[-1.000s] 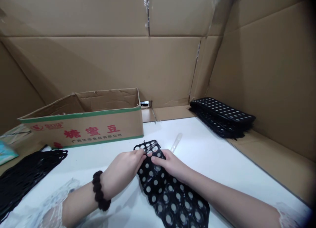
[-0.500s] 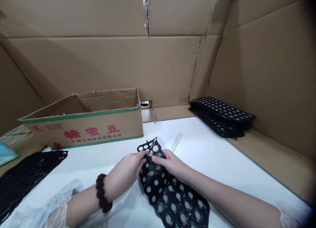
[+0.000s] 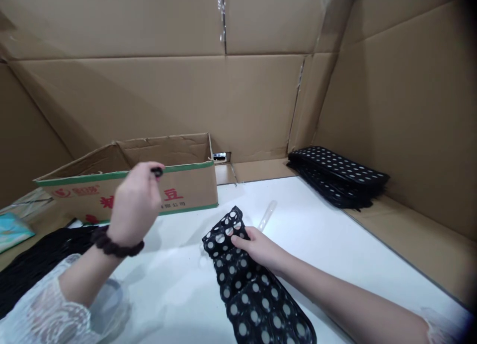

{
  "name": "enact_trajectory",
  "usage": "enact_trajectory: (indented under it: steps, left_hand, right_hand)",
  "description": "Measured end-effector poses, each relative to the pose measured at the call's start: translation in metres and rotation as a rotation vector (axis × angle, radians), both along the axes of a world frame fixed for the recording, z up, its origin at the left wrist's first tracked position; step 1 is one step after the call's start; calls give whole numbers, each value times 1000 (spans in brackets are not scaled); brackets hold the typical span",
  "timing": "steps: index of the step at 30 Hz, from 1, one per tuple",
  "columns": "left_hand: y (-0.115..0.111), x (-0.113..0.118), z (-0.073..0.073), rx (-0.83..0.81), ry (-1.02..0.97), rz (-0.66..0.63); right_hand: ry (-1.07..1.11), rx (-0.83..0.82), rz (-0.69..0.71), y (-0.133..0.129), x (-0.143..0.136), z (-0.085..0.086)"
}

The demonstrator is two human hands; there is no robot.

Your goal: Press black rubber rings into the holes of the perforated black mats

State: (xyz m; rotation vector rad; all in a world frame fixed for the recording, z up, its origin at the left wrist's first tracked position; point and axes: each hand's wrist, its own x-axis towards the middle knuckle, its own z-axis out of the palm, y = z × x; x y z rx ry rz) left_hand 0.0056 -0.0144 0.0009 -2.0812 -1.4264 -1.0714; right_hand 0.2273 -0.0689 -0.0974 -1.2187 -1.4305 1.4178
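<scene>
My right hand grips the upper right edge of a black rubbery sheet full of round holes, thumb on top. The sheet slants across the white table toward the lower right. Near its top end some holes look clear, while pale discs show in the others. Raised by the front of the cardboard box, my left hand is closed, pinching a small black piece at the fingertips. What else the fingers may hold is hidden.
A stack of black dotted sheets lies at the back right. Black netlike material lies at the left, near a teal packet. A clear plastic strip rests beyond my right hand. Partly behind my left sleeve is a clear round container. Cardboard walls enclose the table.
My left hand has left the sheet and moved up and left to the box, with a small black piece in its fingers. The sheet's top end now lies flatter; my right hand stays on it.
</scene>
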Motion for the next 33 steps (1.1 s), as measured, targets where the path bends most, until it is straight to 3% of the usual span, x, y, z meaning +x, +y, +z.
enact_trajectory:
  steps: [4,6,9,11,13,14,15,17,19,23,27,30,33]
  left_hand:
    - [28,-18,32,122,-8,59]
    - [47,-22,34,21,83,79]
    - [53,-18,22,-15,124,116]
    - [38,-8,6,92,146,-67]
    - [14,6,-15,98,296,-461]
    - [3,13,-26,34,347,-606]
    - [-8,20,-36,-34,349,-667]
    - [-20,31,-52,-211,252,-682]
    - [-23,38,-61,-494,48,-666]
    - [-16,39,-61,-1111,-426,-725]
    - [-12,31,-53,-1352,-618,-690]
    - [-13,25,-37,-1189,-548,-604]
    - [-13,15,-10,-566,-437,-373]
  right_hand:
    - [64,-50,-35,0,-1,-2]
    - [84,-48,-51,0,-1,-1]
    - [122,-27,-79,1,0,2]
    - [139,-4,-115,2,1,3]
    - [149,34,-152,2,2,4]
    - [153,53,-162,2,2,4]
    - [159,72,-165,2,1,5]
    - [172,106,-152,1,1,6]
    - [184,128,-107,-1,0,7]
    - [168,151,-25,-2,0,9]
    - [137,160,9,-5,0,14]
    - [148,166,27,-7,1,19]
    - [162,159,16,-7,2,19]
